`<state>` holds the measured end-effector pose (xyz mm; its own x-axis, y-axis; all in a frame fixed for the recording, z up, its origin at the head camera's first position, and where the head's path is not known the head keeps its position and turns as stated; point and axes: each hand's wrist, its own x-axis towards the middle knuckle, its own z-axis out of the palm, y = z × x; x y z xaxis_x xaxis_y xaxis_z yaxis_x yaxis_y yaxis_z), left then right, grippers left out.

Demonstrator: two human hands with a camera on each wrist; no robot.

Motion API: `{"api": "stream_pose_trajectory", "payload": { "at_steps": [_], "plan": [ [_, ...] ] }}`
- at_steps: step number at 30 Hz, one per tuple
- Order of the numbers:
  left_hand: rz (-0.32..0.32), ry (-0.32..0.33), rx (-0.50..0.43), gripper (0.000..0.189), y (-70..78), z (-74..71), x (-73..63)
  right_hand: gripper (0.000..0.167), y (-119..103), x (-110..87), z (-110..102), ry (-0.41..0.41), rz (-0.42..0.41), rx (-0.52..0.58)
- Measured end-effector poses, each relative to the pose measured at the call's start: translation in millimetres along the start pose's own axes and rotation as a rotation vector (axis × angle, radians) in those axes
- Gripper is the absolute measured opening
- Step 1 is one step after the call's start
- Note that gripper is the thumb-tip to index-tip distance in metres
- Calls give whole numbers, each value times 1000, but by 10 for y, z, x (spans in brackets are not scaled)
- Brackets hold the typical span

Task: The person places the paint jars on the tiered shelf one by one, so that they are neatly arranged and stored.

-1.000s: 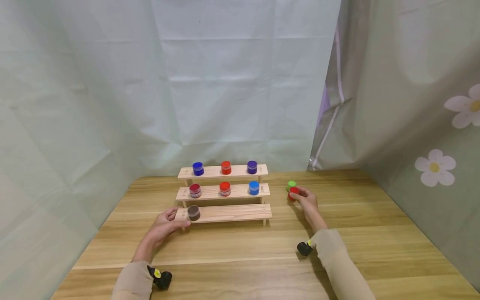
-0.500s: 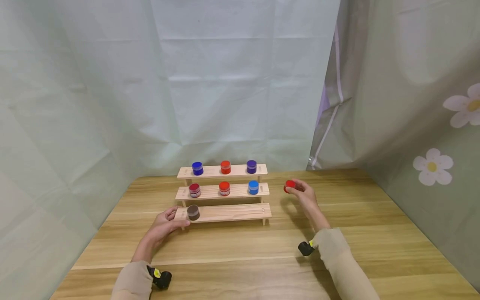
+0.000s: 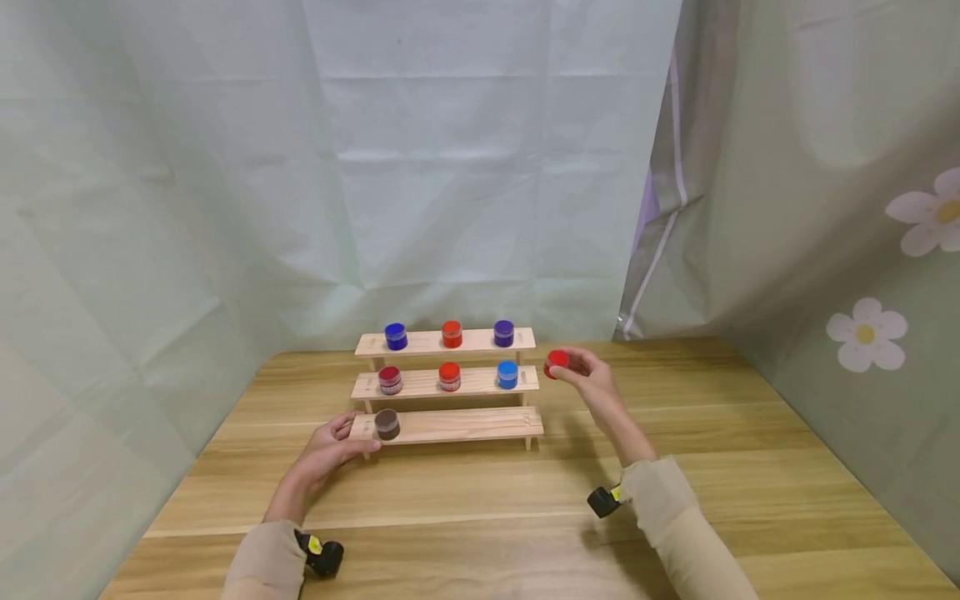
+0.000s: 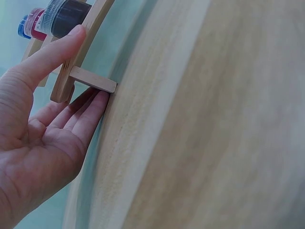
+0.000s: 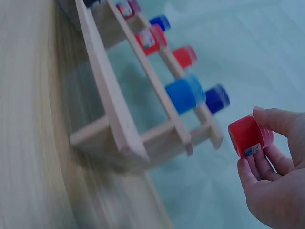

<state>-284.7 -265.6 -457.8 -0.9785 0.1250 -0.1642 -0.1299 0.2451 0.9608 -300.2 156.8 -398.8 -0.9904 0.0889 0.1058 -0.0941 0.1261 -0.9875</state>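
Observation:
My right hand [image 3: 592, 382] holds a red paint jar [image 3: 557, 363] between thumb and fingers, raised beside the right end of a three-tier wooden stand [image 3: 465, 426]. In the right wrist view, the red jar [image 5: 248, 136] is tilted and apart from the stand. My left hand [image 3: 330, 446] grips the left end of the lowest tier; the left wrist view shows the thumb along the plank and the fingers [image 4: 93, 112] by its leg. A dark brown jar [image 3: 387, 424] sits on that tier near the thumb.
The middle tier carries dark red [image 3: 390, 381], red [image 3: 449, 377] and light blue [image 3: 507, 375] jars. On the top tier stand blue [image 3: 396, 337], red [image 3: 452, 334] and purple [image 3: 503, 334] ones. Pale cloth [image 3: 480, 167] hangs behind the wooden table [image 3: 450, 533].
My right hand has lifted the red jar and carried it left toward the stand. The green jar beside it earlier is out of sight now. My left hand has stayed in place.

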Motion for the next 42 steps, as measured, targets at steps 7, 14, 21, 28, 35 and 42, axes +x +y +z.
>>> {"api": "stream_pose_trajectory", "payload": {
  "at_steps": [7, 14, 21, 28, 35, 42],
  "plan": [
    [0, -5, -20, 90, -7, 1, -1, 45, -137, -111, 226, -106, -61, 17],
    [9, -8, -34, 89, -11, -2, 1, 45, -167, -236, 498, -172, -76, -34],
    [6, -12, -30, 90, -30, 1, 2, 42, -96, -304, 742, -218, -112, -56],
    [7, 3, -10, 89, -31, 1, -2, 41, 29, -303, 956, -280, -131, -64],
    [6, 3, 7, 92, -10, -6, -14, 40, 100, -338, 1135, -361, -119, -80],
    [6, -3, 7, 93, 8, -1, -19, 40, 124, -361, 1268, -382, -116, -105]
  ]
}}
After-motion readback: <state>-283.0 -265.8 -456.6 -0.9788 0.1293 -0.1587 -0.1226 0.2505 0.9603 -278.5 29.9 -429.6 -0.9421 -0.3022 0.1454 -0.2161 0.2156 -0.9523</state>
